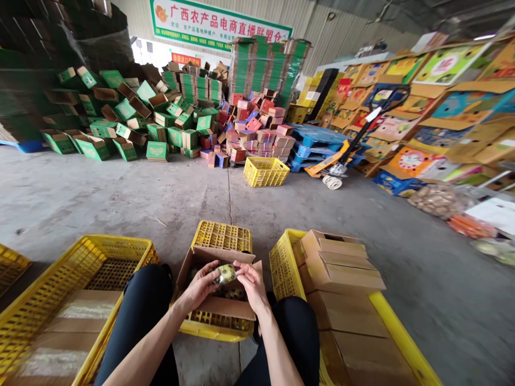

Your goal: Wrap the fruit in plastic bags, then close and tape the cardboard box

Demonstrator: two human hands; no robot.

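Yellowish wrapped item (226, 274) lies in the half-curled left hand (202, 284); the right hand (252, 280) pinches its end over a cardboard box (227, 307).

- I see the left forearm (151, 340) bare, slanting up and rightward from the lower edge of my view.
- The left hand (200, 287) sits at its end, fingers bent in a loose grip and pointing rightward.
- I have the right forearm (277, 340) bare too, leaning up and leftward.
- The right hand (251, 280) reaches inward, its fingertips gathered in a pinch.
- Both hands are near each other, between the bent left knee (147, 289) and right knee (296, 316).
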